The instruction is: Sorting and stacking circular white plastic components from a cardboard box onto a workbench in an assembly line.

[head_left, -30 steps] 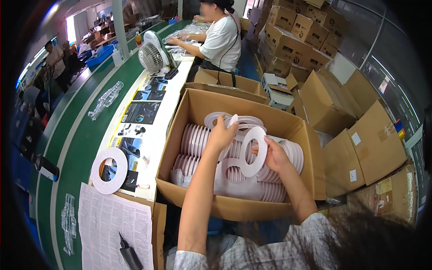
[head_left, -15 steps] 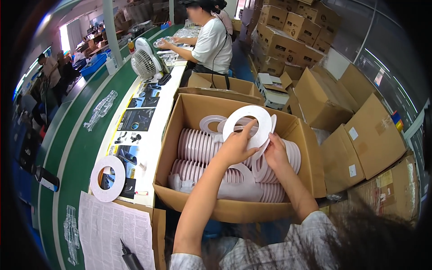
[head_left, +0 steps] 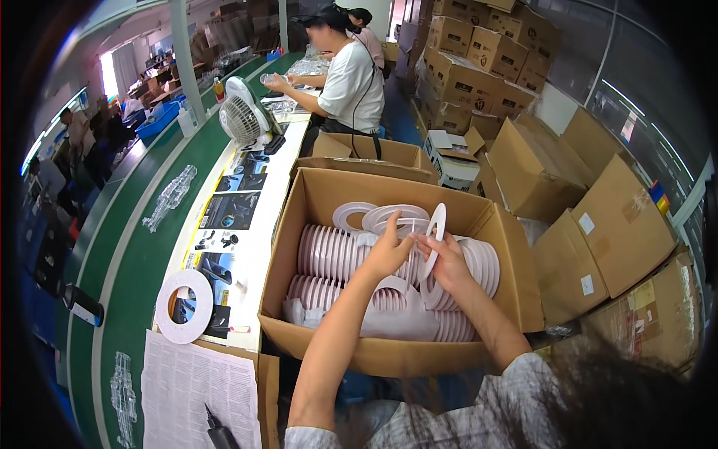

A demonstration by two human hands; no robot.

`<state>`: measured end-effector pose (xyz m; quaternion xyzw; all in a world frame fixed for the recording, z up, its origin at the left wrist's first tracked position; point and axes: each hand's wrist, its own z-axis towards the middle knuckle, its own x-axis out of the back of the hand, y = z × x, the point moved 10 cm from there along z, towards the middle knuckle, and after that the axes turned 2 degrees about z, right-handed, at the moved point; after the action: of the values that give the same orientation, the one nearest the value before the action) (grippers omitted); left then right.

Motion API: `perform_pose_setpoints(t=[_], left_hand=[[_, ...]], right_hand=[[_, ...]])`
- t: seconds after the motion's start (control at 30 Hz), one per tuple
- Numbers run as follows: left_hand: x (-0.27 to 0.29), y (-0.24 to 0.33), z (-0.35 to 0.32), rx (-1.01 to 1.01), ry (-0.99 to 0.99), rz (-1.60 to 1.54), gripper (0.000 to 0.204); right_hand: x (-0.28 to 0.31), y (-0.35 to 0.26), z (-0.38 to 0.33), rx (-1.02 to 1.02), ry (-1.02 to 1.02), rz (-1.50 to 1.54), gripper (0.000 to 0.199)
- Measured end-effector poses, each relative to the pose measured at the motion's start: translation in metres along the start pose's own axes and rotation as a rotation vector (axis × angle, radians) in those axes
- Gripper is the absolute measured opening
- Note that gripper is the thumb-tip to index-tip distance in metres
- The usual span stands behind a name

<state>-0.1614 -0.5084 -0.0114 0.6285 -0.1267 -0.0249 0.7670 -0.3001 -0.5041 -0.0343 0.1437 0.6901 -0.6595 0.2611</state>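
Both hands are over an open cardboard box [head_left: 359, 350] packed with rows of flat white rings [head_left: 323, 251]. My right hand [head_left: 449, 263] pinches a white ring [head_left: 438, 218], tilted so it shows nearly edge-on. Just left of it is my left hand [head_left: 387, 251], thumb and index finger apart, its thumb tip close to the right fingertips. I see nothing held in it. Behind the fingers, a few loose rings [head_left: 351, 215] lie on top of the rows. White wrapping [head_left: 400, 322] covers part of the front row.
On the left, a white worktable carries another ring [head_left: 173, 325], a printed sheet [head_left: 198, 382], a black bottle-like tool [head_left: 220, 432] and a fan [head_left: 241, 120]. Clear plastic parts [head_left: 170, 196] lie on the green belt [head_left: 138, 277]. A person [head_left: 355, 82] works farther along; cartons [head_left: 538, 161] stand right.
The broad ring face between my hands no longer shows; a ring now stands nearly edge-on in my right hand. My left hand has come off the ring face. The view has shifted slightly.
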Motion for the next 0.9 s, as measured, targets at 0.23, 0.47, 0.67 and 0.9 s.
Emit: perform_pose_setpoints(t=[0.23,0.47,0.67,0.9], left_hand=[[0.023,-0.04,0.002,0.244,0.2,-0.011,0.065],[0.033,-0.048,0.005,0.317,0.297,-0.45,0.069],[0.054,-0.033,-0.006,0.368,0.288,-0.232,0.061],[0.11,0.056,-0.024,-0.27,0.373,0.356,0.031]], right_hand=[[-0.019,0.001,-0.011,0.051,-0.067,-0.474,0.067],[-0.031,0.011,-0.018,-0.14,-0.115,-0.426,0.076],[-0.031,0.013,-0.022,-0.229,-0.161,-0.456,0.07],[-0.038,0.038,-0.023,-0.332,-0.362,-0.308,0.061]])
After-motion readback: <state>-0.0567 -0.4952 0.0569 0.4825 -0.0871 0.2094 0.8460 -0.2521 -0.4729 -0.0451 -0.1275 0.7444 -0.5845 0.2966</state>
